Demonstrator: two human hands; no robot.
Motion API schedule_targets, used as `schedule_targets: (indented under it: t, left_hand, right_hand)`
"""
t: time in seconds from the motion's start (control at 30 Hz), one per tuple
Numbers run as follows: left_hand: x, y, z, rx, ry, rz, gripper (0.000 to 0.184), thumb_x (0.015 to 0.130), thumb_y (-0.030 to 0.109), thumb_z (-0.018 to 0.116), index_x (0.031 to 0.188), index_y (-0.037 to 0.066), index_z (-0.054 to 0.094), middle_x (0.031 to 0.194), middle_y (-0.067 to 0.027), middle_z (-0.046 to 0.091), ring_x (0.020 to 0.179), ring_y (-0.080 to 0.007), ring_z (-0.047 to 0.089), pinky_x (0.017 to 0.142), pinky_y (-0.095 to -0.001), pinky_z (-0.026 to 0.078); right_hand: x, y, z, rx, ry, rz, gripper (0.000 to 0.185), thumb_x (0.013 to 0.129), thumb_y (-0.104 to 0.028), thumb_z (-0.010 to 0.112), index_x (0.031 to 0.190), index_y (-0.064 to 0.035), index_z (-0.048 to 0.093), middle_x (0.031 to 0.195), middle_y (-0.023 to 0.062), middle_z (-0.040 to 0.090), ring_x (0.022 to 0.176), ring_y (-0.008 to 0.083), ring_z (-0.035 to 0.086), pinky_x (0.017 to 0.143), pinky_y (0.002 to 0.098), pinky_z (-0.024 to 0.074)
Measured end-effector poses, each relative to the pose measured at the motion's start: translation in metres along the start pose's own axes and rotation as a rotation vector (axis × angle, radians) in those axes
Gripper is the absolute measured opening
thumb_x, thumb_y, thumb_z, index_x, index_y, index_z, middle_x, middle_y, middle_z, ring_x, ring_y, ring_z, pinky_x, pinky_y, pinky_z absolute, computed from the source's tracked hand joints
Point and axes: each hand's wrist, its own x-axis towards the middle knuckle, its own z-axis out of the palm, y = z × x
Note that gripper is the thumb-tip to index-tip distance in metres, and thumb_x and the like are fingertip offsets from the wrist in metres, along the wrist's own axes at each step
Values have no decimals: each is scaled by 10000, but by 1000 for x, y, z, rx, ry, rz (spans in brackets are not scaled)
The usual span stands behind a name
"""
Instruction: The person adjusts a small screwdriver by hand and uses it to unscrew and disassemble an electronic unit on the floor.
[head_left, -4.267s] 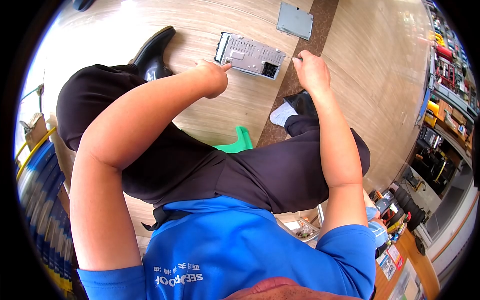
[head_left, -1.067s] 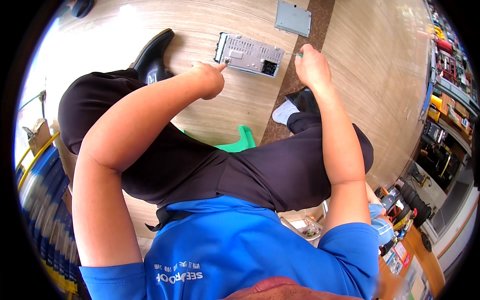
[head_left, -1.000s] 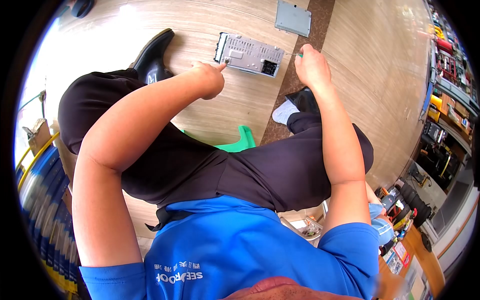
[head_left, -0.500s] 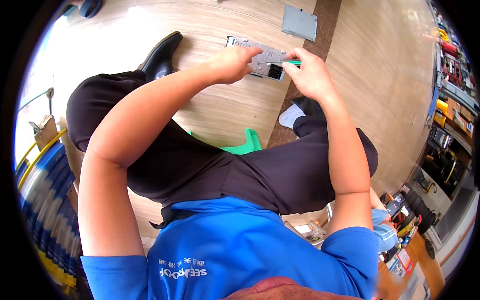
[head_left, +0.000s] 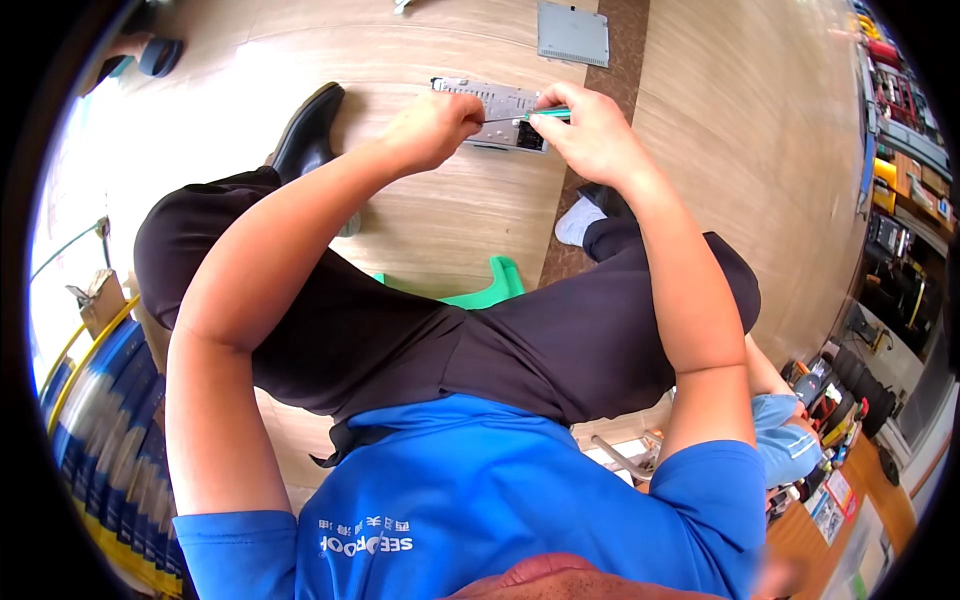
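Note:
A screwdriver with a green handle (head_left: 550,115) is pinched in my right hand (head_left: 588,125), its thin shaft pointing left. My left hand (head_left: 437,128) has its fingers closed at the tip of that shaft; whether a small part is between them is hidden. Both hands are above a silver metal unit (head_left: 503,101) with slots and a black connector block, which lies on the floor. Beyond it on the floor rests a flat grey metal cover (head_left: 573,34).
A green plastic stool (head_left: 492,286) shows between my legs. My black boot (head_left: 306,132) is left of the unit. Another person's foot (head_left: 160,57) is at the upper left. Blue and white packs (head_left: 105,430) stand at the left, and stocked shelves (head_left: 900,130) at the right.
My left hand has left the unit's left corner and closed at the screwdriver's tip. My right hand has brought the screwdriver left, over the unit. More of the other person's foot shows.

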Motion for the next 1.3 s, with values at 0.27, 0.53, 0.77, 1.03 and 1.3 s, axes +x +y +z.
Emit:
schedule_targets:
  t: [0.27,0.53,0.77,1.03,1.3]
  left_hand:
    - [0,0,-1,34,36,5,204,928,186,644,1045,27,694,943,-199,709,891,-373,679,808,-441,525]
    - [2,8,-8,-133,82,-97,169,925,171,671,1032,43,699,918,-160,731,852,-306,709,787,-394,550]
    - [5,10,-8,-601,-55,-190,182,1037,158,571,1079,5,659,948,-49,725,859,-118,667,794,-283,546]
    - [5,19,-10,-609,-176,-137,198,1053,187,550,1059,28,668,944,-29,715,876,-103,653,816,-276,536]
    - [3,25,-17,-587,-302,-106,231,1056,223,552,1035,36,686,909,-17,702,860,-110,656,797,-293,536]
  right_hand:
    - [2,12,1,-74,-46,-40,267,907,-224,691,1078,-19,681,900,143,710,799,226,664,739,375,522]
    - [3,31,14,-295,-170,-112,236,862,-101,626,1078,-25,681,942,202,709,871,372,675,788,427,532]
    - [1,5,6,139,53,-157,201,882,-130,662,1055,-32,689,833,166,694,787,320,669,723,389,527]
    - [6,19,24,-39,190,-540,128,906,-92,675,1027,-53,692,949,121,679,868,338,647,736,409,527]
    - [4,17,23,4,173,-588,91,898,-106,655,975,-65,682,930,121,670,878,346,653,745,425,534]
